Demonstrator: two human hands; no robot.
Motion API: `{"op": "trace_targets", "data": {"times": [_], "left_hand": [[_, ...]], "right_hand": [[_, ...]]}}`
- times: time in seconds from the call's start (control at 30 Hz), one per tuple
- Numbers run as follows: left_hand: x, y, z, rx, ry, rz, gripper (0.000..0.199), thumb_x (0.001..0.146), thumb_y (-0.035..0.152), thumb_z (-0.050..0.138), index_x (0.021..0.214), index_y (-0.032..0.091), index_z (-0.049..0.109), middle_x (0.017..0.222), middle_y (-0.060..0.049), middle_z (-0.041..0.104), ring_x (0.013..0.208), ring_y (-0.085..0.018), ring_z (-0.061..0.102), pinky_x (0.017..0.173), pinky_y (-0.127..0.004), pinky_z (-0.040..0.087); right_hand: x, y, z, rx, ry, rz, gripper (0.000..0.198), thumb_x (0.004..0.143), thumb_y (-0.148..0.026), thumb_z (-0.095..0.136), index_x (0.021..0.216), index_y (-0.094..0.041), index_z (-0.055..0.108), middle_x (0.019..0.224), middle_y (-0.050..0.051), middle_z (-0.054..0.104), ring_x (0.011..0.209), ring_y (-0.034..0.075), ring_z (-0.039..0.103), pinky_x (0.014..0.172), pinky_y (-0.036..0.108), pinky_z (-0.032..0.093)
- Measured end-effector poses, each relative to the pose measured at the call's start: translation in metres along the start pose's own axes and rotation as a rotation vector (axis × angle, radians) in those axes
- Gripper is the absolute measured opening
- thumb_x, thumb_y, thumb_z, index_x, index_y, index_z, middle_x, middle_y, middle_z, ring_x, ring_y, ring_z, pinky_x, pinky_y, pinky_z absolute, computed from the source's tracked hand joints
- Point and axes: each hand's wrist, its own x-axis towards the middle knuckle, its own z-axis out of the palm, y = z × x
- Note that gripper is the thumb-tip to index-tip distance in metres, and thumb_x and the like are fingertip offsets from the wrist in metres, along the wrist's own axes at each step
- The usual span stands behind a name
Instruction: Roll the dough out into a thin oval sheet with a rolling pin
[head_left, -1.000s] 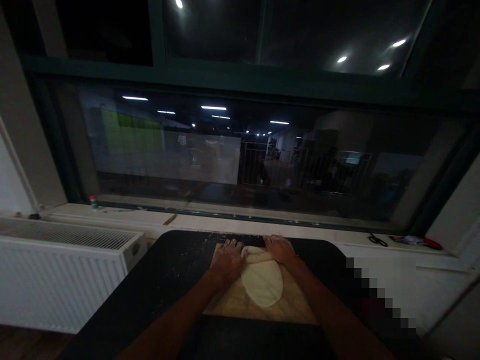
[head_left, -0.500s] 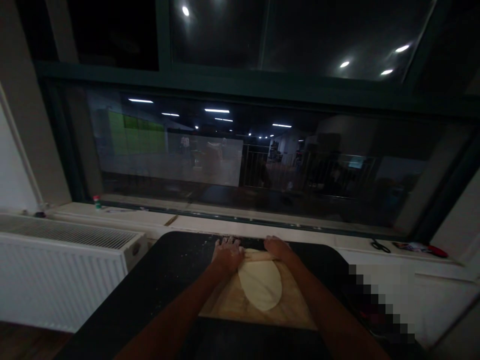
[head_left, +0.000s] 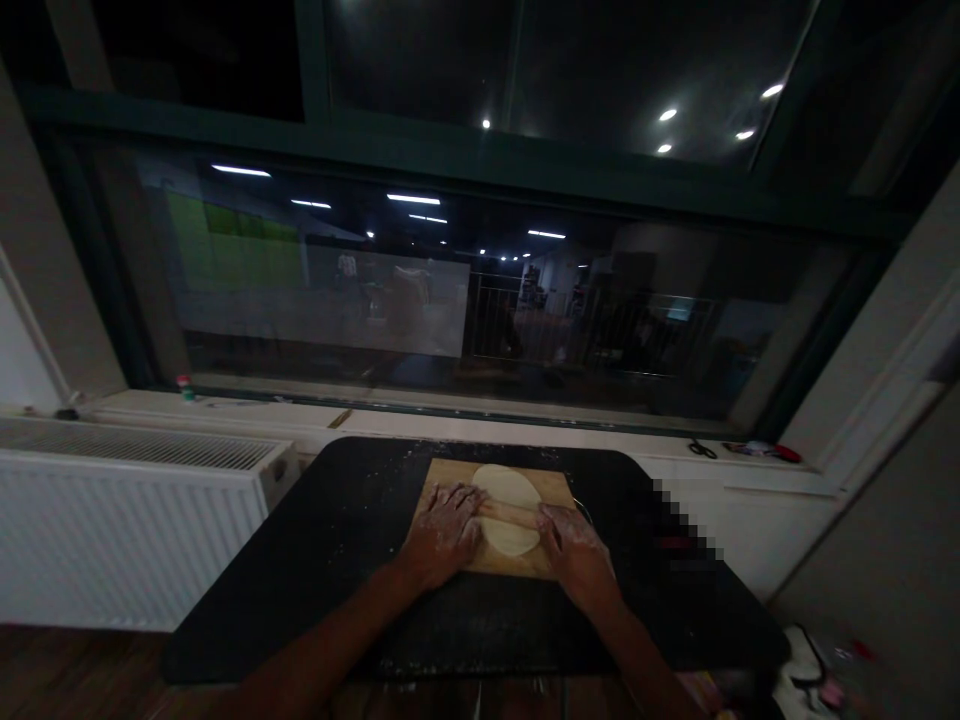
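Black rounded surface (head_left: 300,560): left hand (head_left: 444,528) splayed, right hand (head_left: 577,545) curled on light-wood rolling pin (head_left: 511,514) across flat cream dough (head_left: 507,485); press evenly.

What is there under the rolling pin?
Under the rolling pin lies flattened dough, and under that a wooden board. The strip directly beneath the pin is covered, not visible.

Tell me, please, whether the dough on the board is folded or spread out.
Spread out: the dough lies as a flat oval on the wooden board, with the rolling pin across it.
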Motion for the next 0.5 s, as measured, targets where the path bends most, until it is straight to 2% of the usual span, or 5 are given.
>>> {"op": "trace_targets", "data": {"times": [0.07,0.13,0.23,0.33,0.5], "left_hand": [[-0.012,-0.005,-0.003,-0.064,0.009,0.029,0.045,0.11,0.028,0.035,0.147,0.026,0.061,0.152,-0.005,0.065,0.144,-0.022,0.054,0.129,-0.046,0.035],[-0.021,-0.008,-0.004,-0.094,0.028,0.039,0.044,0.111,0.031,0.035,0.146,0.027,0.061,0.151,-0.005,0.065,0.143,-0.021,0.055,0.128,-0.043,0.036],[-0.022,-0.007,-0.001,-0.078,0.034,0.064,0.047,0.112,0.035,0.036,0.156,0.03,0.052,0.16,-0.004,0.058,0.15,-0.022,0.048,0.132,-0.048,0.029],[-0.01,-0.002,0.002,-0.034,0.001,0.058,0.051,0.112,0.04,0.036,0.161,0.03,0.045,0.166,-0.004,0.05,0.154,-0.026,0.044,0.133,-0.056,0.022],[0.031,-0.004,0.007,0.05,-0.031,-0.017,0.051,0.112,0.04,0.034,0.156,0.025,0.053,0.161,-0.008,0.056,0.149,-0.029,0.05,0.131,-0.058,0.026]], "right_hand": [[-0.025,-0.005,0.0,-0.013,0.009,-0.004,0.056,0.105,-0.046,0.027,0.135,-0.035,0.073,0.14,0.001,0.074,0.137,0.027,0.064,0.122,0.042,0.051],[-0.042,-0.009,0.005,-0.049,0.017,-0.012,0.058,0.105,-0.046,0.023,0.14,-0.038,0.069,0.148,-0.003,0.068,0.144,0.025,0.059,0.127,0.044,0.046],[-0.043,-0.012,0.013,-0.111,0.015,-0.024,0.063,0.105,-0.044,0.02,0.153,-0.031,0.059,0.164,-0.002,0.049,0.156,0.024,0.043,0.133,0.047,0.036],[-0.013,-0.006,0.013,-0.143,-0.047,-0.049,0.063,0.106,-0.037,0.021,0.157,-0.02,0.055,0.168,0.006,0.044,0.158,0.025,0.038,0.133,0.047,0.035],[0.071,0.009,0.012,-0.146,-0.193,-0.106,0.06,0.108,-0.028,0.02,0.145,-0.013,0.065,0.156,0.018,0.059,0.147,0.029,0.056,0.126,0.047,0.043]]}}
